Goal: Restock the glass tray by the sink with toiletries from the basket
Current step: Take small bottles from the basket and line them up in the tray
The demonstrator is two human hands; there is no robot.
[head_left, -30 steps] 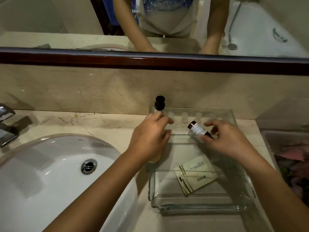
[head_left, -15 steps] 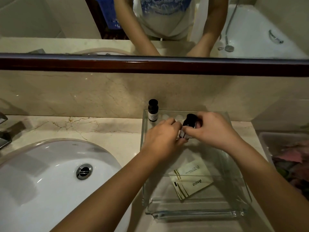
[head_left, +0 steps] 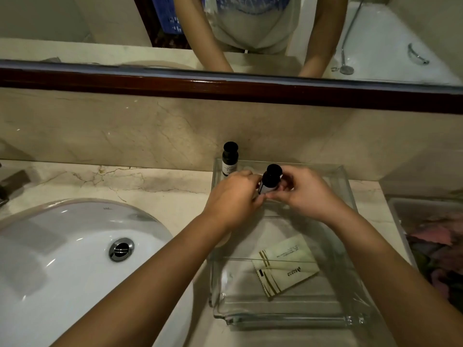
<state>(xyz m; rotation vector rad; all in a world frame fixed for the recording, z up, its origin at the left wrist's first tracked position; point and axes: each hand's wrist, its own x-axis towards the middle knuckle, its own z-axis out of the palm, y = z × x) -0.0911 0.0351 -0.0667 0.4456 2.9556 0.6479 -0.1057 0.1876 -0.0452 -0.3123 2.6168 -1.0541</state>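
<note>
Marble surface (head_left: 150,182) ran under a dark-framed mirror (head_left: 225,33), with the sink (head_left: 62,259) at left and the glass tray (head_left: 288,320) just beside it on the right, its far wall close to the backsplash. The basket (head_left: 398,216) sat at the right edge of view; its contents were too blurred to name.

Both hands met over the far part of the tray. The left hand (head_left: 233,196) and right hand (head_left: 307,194) each had fingers curled in a pinch on the dark bottle (head_left: 270,182): the left on its labelled lower side, the right around the body from the other side. Both grips were closed on that one bottle.

The bottle's long axis ran near vertical, cap up and leaning slightly away from the person. Its base was hidden by fingers, so I could not tell whether it was touching the tray floor.

A second bottle (head_left: 229,160) stood upright in the tray's far left corner, just left of the held one and apart from it. The sachets (head_left: 285,265) lay flat in the near half, well clear of both hands.

Judgement: the step in hand was seating this bottle upright beside the standing one. The drop point lay straight below the grip, so the move would turn on keeping the axis vertical. The left hand was nearer the standing bottle and more likely to knock it.
</note>
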